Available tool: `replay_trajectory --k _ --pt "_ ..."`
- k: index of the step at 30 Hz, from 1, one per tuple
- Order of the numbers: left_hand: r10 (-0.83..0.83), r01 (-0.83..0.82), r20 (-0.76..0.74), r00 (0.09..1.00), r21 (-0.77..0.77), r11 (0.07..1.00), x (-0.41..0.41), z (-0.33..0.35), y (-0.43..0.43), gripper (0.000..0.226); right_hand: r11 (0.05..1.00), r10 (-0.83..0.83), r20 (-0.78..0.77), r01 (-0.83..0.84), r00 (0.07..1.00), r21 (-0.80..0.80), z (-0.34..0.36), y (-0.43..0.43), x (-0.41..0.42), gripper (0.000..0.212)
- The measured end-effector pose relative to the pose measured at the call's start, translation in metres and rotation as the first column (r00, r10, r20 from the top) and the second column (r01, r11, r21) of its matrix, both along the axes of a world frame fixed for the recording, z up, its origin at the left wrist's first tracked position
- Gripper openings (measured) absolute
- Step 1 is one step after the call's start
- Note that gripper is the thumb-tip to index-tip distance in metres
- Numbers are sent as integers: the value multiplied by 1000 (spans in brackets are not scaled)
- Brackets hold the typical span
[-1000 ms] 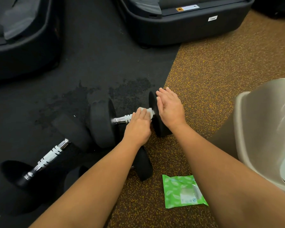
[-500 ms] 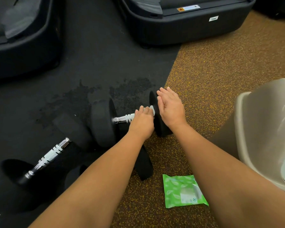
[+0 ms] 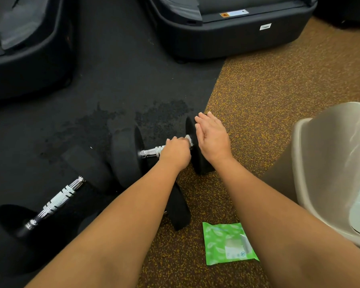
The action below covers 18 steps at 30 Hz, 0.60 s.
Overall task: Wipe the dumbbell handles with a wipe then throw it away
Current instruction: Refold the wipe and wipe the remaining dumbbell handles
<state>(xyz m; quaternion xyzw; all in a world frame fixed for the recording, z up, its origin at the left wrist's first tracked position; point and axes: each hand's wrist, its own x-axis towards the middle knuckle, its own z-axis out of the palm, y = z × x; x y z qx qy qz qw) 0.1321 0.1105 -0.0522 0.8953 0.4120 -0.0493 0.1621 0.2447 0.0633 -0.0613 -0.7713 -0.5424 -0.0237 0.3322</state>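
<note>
A black dumbbell with a chrome handle lies on the floor in the middle. My left hand grips the right end of that handle with a white wipe wrapped under the fingers; only a corner of the wipe shows. Straight-fingered, my right hand rests on top of the dumbbell's right weight plate. A second dumbbell with a chrome handle lies at the lower left.
A green wipes packet lies on the speckled brown floor near my right forearm. A beige bin with a clear liner stands at the right. A third black weight sits under my left forearm. Dark machine bases fill the far side.
My left hand has slid right along the handle toward the right plate, covering more of the wipe. The right hand stays on the plate.
</note>
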Motion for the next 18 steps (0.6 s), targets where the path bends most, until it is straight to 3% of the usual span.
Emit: replay_trajectory --k 3,6,10,14,18 --pt "-103 101 28 994 74 992 -10 -7 -6 47 1000 -4 -5 4 1000 -13 0 -1 0 40" --pt "-156 149 43 987 145 978 -23 -13 -8 51 1000 -4 -3 4 1000 -12 0 -1 0 40" --pt "-26 14 81 996 140 990 -29 -9 0 41 1000 -2 -8 2 1000 -18 -2 1 1 40" --pt "130 -130 -8 991 48 990 -18 4 10 31 1000 -6 -1 6 1000 -10 -6 2 2 40" --pt "106 -108 -72 992 -13 994 -6 12 14 26 1000 -8 -1 8 1000 -10 -4 2 2 43"
